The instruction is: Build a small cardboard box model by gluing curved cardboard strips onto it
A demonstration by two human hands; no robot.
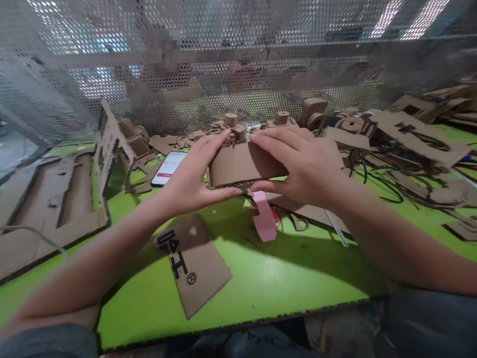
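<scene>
While two bare arms reach out over a big green table [283, 278], a metal screen [238, 74] full of tiny holes stands at the far side. Lots of brown cardboard cut-outs [417, 139] lie in piles on the table, with black wires [383, 189] tangled up on the right. A phone [168, 168] lies near the left hand [197, 174], and a flat cardboard piece with black print [192, 263] lies closer to the front.

The main thing is a long cardboard piece [246, 164], held in the middle of the two hands, over the table. It looks light and stiff, but its thin, wavy edge could bend or squash, so its flat sides are a good place to hold it. The left hand is spread wide and holds the left end, with the fingers on top and the thumb along the bottom. The right hand [298, 166] holds the right end the same way. A small pink strip [264, 219] lies just below.
</scene>
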